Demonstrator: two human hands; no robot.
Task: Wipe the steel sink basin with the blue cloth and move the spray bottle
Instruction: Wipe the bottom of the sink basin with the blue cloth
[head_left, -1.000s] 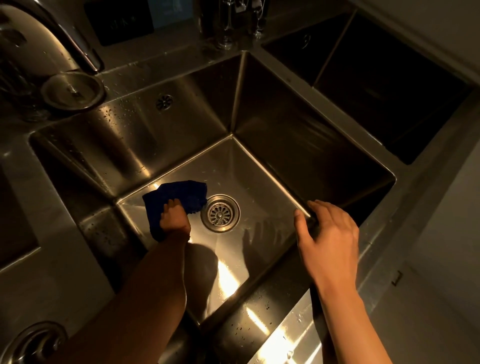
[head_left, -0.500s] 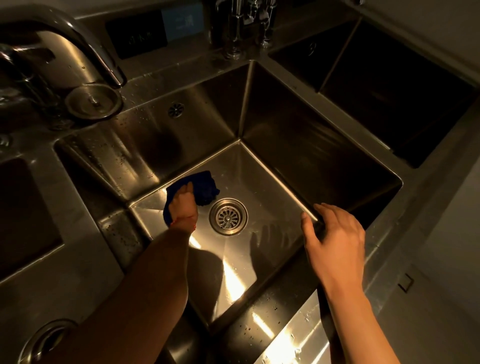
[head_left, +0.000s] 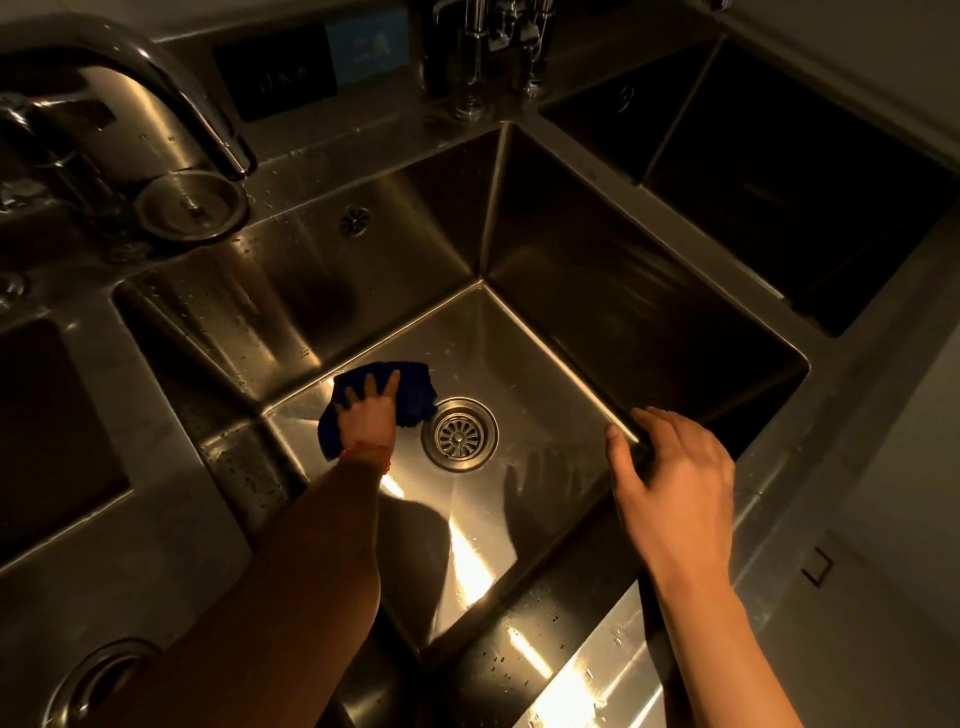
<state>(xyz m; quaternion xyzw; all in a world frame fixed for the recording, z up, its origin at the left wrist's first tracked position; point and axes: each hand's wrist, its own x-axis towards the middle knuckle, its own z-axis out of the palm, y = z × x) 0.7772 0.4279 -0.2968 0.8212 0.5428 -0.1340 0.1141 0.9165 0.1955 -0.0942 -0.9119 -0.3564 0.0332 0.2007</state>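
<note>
A deep steel sink basin (head_left: 545, 364) fills the middle of the head view, with a round drain strainer (head_left: 460, 434) in its floor. My left hand (head_left: 369, 413) presses flat on the blue cloth (head_left: 413, 387), fingers spread, on the basin floor just left of the drain. My right hand (head_left: 675, 467) hovers over the basin's near-right part, fingers apart and holding nothing. I cannot make out a spray bottle; dark, unclear bottles (head_left: 483, 57) stand behind the basin.
A curved faucet (head_left: 171, 88) arches over the left rim above a round metal lid (head_left: 189, 205). Dark basins lie at the left (head_left: 52, 441) and far right (head_left: 779, 182). The front rim (head_left: 561, 670) is wet with droplets.
My left hand has pushed the blue cloth away from me, toward the basin's far-left wall. My right hand stays over the near-right part. The camera view has shifted slightly.
</note>
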